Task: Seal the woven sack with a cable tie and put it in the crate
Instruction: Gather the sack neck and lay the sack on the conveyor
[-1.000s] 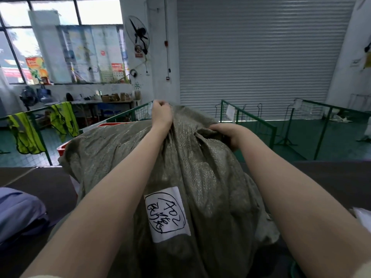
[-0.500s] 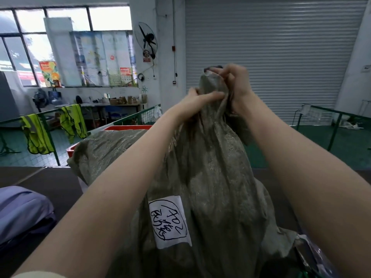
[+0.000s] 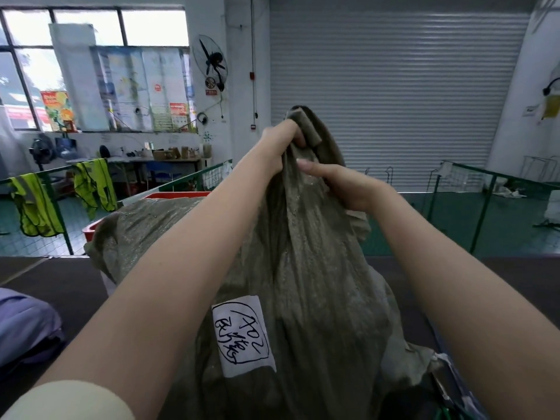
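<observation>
A full olive-green woven sack [image 3: 318,283] stands upright in front of me, with a white handwritten label [image 3: 242,334] on its near side. Its mouth is bunched into a neck that rises to the middle of the view. My left hand [image 3: 280,139] is closed around the top of that neck. Just below and to the right, my right hand [image 3: 342,184] presses the gathered fabric, thumb stretched across it. A red crate [image 3: 169,196] shows its rim behind the sack at left. No cable tie is visible.
The sack rests on a dark table [image 3: 60,286]. A bluish-purple bag [image 3: 24,325] lies at the left edge. Green wire fencing [image 3: 481,213] and yellow safety vests [image 3: 94,186] stand beyond the table. Clear plastic [image 3: 454,386] lies at the lower right.
The sack mouth went from spread low to gathered and lifted into a neck. My left hand has taken over the top of the neck; my right hand has dropped below it.
</observation>
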Tool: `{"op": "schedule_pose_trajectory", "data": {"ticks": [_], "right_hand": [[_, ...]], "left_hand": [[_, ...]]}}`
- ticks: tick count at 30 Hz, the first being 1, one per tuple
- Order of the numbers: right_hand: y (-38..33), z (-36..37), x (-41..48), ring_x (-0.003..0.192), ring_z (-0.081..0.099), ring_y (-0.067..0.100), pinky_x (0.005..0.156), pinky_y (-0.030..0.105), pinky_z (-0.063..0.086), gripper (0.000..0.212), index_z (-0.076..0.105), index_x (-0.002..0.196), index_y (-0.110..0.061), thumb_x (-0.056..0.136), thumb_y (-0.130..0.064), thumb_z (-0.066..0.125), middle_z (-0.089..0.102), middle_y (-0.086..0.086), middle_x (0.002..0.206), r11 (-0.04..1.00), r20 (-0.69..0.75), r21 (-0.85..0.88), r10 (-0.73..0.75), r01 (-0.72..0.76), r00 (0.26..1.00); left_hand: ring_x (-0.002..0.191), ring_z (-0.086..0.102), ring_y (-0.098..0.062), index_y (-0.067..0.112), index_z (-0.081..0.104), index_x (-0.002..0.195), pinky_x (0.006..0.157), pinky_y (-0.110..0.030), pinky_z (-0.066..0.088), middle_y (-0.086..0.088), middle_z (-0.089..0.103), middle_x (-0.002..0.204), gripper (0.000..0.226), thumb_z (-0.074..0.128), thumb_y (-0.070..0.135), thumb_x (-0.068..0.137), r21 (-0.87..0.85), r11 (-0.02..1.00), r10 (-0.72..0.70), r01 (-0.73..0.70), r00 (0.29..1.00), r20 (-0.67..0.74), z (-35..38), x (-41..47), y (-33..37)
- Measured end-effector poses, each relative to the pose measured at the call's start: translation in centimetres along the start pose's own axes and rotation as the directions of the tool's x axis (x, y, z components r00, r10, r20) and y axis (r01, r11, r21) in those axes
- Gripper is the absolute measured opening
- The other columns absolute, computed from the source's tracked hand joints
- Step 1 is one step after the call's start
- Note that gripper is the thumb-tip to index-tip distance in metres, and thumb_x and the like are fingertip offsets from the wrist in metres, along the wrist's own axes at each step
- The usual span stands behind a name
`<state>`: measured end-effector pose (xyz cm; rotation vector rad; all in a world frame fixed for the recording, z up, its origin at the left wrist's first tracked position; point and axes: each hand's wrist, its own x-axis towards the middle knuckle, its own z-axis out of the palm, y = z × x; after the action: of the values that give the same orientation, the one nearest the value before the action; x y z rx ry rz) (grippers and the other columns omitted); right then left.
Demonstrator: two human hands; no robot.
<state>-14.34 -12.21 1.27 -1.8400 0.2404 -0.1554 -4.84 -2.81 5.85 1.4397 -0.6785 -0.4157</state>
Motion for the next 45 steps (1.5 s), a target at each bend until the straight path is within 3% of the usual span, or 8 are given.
{"op": "schedule_pose_trajectory", "data": {"ticks": [6,11,15,20,29,33,39,45], "right_hand": [[-0.4,1.5,0.6,0.078,0.069,0.018,0.076,0.030,0.056,0.023,0.069,0.098,-0.014,0.079,-0.027,0.066,0.073,0.005,0.087,0.985,-0.226,0.122,-0.091,0.121,0.970],[-0.4,0.4,1.3,0.051,0.064,0.015,0.049,0.019,0.052,0.017,0.063,0.092,-0.006,0.078,-0.016,0.062,0.068,0.006,0.063,0.967,-0.398,0.221,-0.029,0.126,0.917],[-0.7,0.4,1.0,0.037,0.058,0.017,0.044,0.017,0.050,0.021,0.054,0.062,-0.005,0.079,-0.004,0.042,0.060,0.004,0.040,0.889,-0.362,0.398,-0.077,0.228,0.929],[-0.7,1.4,0.4,0.051,0.065,0.021,0.054,0.021,0.055,0.025,0.060,0.076,-0.001,0.068,0.001,0.037,0.068,0.008,0.056,0.838,-0.253,0.480,-0.150,0.259,0.956],[-0.7,0.6,0.6,0.053,0.068,0.017,0.064,0.026,0.056,0.016,0.069,0.070,-0.010,0.078,-0.019,0.059,0.073,0.004,0.060,0.965,-0.171,0.245,-0.050,0.092,0.984],[-0.7,1.8,0.0,0.066,0.073,0.015,0.073,0.027,0.059,0.034,0.078,0.069,-0.012,0.085,-0.036,0.059,0.077,0.004,0.074,0.980,0.064,0.197,0.027,-0.039,0.998],[-0.9,3.4,1.6,0.093,0.069,0.024,0.093,0.037,0.052,0.021,0.072,0.092,-0.013,0.074,-0.022,0.071,0.075,0.007,0.091,0.939,-0.146,0.308,-0.115,0.155,0.983],[-1.1,4.1,2.6,0.048,0.068,0.015,0.053,0.020,0.056,0.021,0.062,0.080,-0.003,0.079,0.007,0.043,0.071,0.004,0.054,0.801,-0.275,0.521,-0.170,0.295,0.946]], "left_hand": [[0.083,0.056,-0.020,0.010,0.056,0.090,0.078,-0.031,0.048,-0.008,0.056,0.091,0.014,0.050,0.008,0.078,0.094,0.991,0.056,-0.096,0.930,0.364,-0.2,-1.7,2.3],[0.098,0.054,-0.026,0.004,0.046,0.127,0.080,-0.033,0.048,-0.015,0.054,0.118,0.048,0.046,0.035,0.091,0.551,0.831,0.159,-0.080,0.983,-0.097,-3.7,-0.2,1.2],[0.118,0.049,-0.033,0.010,0.026,0.146,0.098,-0.040,0.042,-0.018,0.039,0.144,0.079,0.023,0.066,0.090,0.777,0.608,-0.222,0.161,0.975,-0.028,-4.9,-1.5,-0.7],[0.108,0.062,-0.029,0.015,0.055,0.125,0.101,-0.043,0.046,-0.014,0.063,0.121,0.072,0.033,0.070,0.084,0.546,0.792,-0.384,0.273,0.918,0.099,-4.5,-1.8,-2.6],[0.060,0.047,-0.014,0.016,0.048,0.066,0.039,-0.010,0.041,-0.005,0.053,0.071,0.024,0.056,0.013,0.087,0.150,0.987,0.084,-0.053,0.975,-0.207,-4.1,-1.5,-1.3],[0.088,0.056,-0.019,0.009,0.066,0.099,0.072,-0.026,0.049,-0.006,0.060,0.094,0.024,0.054,0.027,0.089,0.253,0.956,0.159,-0.151,0.987,-0.013,-2.4,-2.4,-0.8],[0.105,0.056,-0.017,0.013,0.063,0.121,0.081,-0.026,0.042,-0.006,0.062,0.124,0.048,0.041,0.045,0.093,0.498,0.826,0.204,-0.264,0.964,0.173,-2.5,-3.5,0.9],[0.106,0.054,-0.027,0.012,0.061,0.095,0.085,-0.034,0.038,-0.015,0.059,0.112,0.037,0.033,0.038,0.097,0.601,0.752,0.382,-0.269,0.922,-0.065,-4.2,-2.6,1.0]]}}
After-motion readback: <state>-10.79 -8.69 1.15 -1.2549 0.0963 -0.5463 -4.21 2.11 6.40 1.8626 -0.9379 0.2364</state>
